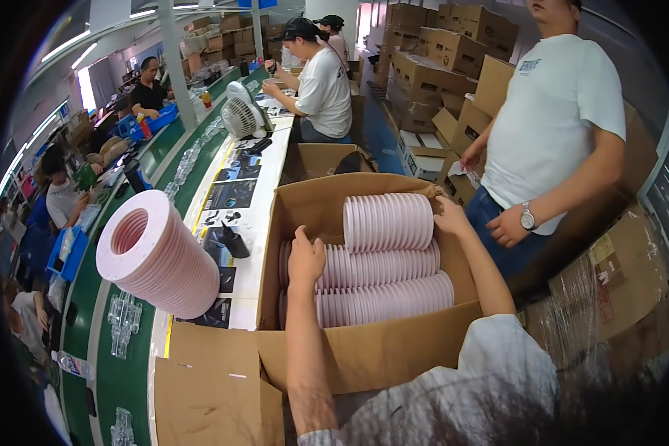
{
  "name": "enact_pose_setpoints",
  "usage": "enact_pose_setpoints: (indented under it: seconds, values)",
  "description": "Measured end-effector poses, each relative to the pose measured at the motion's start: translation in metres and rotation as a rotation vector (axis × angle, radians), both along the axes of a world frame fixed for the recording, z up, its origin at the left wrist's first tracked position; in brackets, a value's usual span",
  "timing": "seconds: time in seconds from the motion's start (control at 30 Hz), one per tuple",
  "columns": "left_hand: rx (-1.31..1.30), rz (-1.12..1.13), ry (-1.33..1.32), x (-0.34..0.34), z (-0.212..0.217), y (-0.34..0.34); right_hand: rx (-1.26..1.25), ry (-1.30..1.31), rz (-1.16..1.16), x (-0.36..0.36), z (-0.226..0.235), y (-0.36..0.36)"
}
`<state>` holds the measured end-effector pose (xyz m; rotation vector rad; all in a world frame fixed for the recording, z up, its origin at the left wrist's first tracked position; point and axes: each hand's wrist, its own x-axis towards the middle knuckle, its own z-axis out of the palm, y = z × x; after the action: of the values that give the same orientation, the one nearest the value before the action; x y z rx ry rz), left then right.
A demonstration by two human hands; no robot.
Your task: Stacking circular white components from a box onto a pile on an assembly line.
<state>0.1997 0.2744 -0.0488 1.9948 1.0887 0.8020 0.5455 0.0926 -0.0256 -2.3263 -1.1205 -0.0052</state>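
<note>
A large open cardboard box [364, 364] stands in front of me. Inside, pale pink ribbed ring stacks lie on their sides in rows; the top stack [389, 223] rests over the lower ones [386, 299]. Over the box's left part is my left hand [306, 256], fingers apart, a gap left of the top stack. My right hand [451, 217] is at the far right of the box, beside the right end of that top stack, its fingers spread; whether the fingertips touch the stack or the box wall I cannot tell. Neither hand visibly grips anything.
Left of the box, another tall pink ring stack [160, 256] stands on the bench beside a green conveyor [115, 372] carrying clear plastic pieces. A black bottle [234, 242] and a white fan [241, 115] are on the bench. A person [550, 119] stands close at right; cartons [453, 44] are piled behind.
</note>
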Motion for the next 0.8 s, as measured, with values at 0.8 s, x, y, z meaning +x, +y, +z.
enact_pose_setpoints:
  seconds: [0.8]
  values:
    - [0.021,-0.09,0.09,0.006,-0.011,0.0,0.555,0.506,-0.201,0.038,-0.045,-0.019]
